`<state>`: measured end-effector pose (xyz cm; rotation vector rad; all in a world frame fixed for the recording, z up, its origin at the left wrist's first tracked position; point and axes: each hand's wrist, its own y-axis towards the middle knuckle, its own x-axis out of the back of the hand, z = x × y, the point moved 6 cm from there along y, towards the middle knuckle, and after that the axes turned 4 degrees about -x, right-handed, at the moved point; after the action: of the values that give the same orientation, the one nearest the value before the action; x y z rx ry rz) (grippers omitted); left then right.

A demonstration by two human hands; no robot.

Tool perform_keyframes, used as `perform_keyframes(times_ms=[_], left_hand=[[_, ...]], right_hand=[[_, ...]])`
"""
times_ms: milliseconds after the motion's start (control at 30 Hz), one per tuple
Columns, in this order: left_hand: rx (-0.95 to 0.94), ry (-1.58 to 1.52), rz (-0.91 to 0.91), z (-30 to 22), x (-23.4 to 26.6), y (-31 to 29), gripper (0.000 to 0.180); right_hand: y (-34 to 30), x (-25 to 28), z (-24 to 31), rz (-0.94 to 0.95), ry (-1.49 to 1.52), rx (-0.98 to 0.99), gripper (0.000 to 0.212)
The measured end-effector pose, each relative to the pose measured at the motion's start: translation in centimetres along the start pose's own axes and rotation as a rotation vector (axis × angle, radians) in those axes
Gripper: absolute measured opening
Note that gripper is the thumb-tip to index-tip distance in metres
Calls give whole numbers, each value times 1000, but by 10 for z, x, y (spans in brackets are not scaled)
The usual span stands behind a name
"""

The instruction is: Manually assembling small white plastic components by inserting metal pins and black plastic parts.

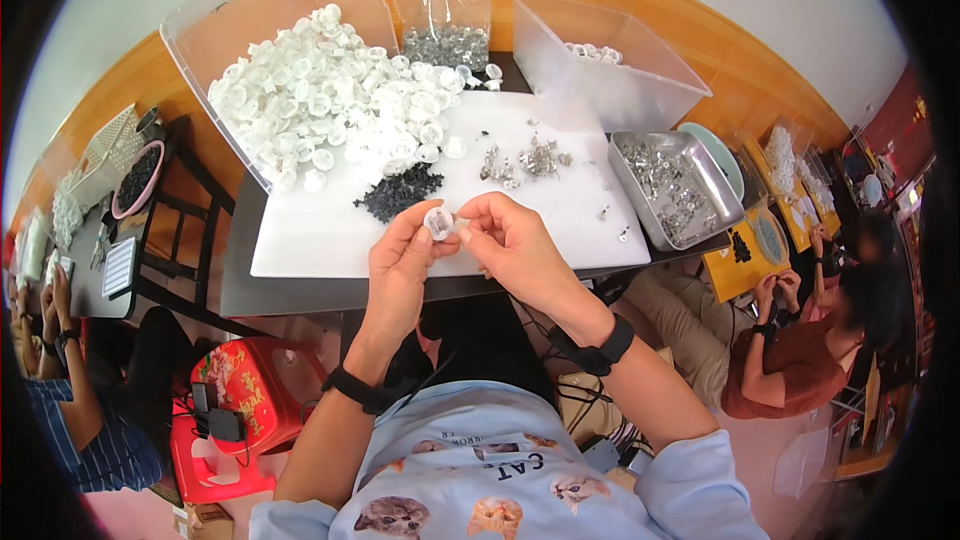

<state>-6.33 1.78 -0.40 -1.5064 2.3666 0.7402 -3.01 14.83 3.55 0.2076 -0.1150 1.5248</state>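
Head view, left hand: the left hand (398, 258) has its thumb and fingers bent together, pinching a white round piece (438, 223) by the rim; perhaps this leaves the face free to see.
Head view, right hand: the right hand (515, 248) has thumb and index finger pressed together on a small pale piece (460, 224), just beside the round one; what it is exactly, I cannot tell.
White round piece: it is above the near edge of the white board (305, 240), between both hands, probably for a good view.
Heaps: the white pieces (330, 100) spill from the clear bin (275, 0) onto the board; black parts (400, 192) lie in front of them, and metal parts (540, 158) lie farther right. This separation probably makes picking easier.
Metal tray (712, 175): it holds more metal parts at the board's right side, apparently within the right hand's reach.
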Motion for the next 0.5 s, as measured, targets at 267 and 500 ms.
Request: perform_keyframes(times_ms=[267,500], left_hand=[[32,-82,6,4,3,1,30],[61,-56,-24,1,3,2,30]], right_hand=[[16,-2,-4,54,-105,-69,30],[27,-7,-9,108,-155,-147,33]])
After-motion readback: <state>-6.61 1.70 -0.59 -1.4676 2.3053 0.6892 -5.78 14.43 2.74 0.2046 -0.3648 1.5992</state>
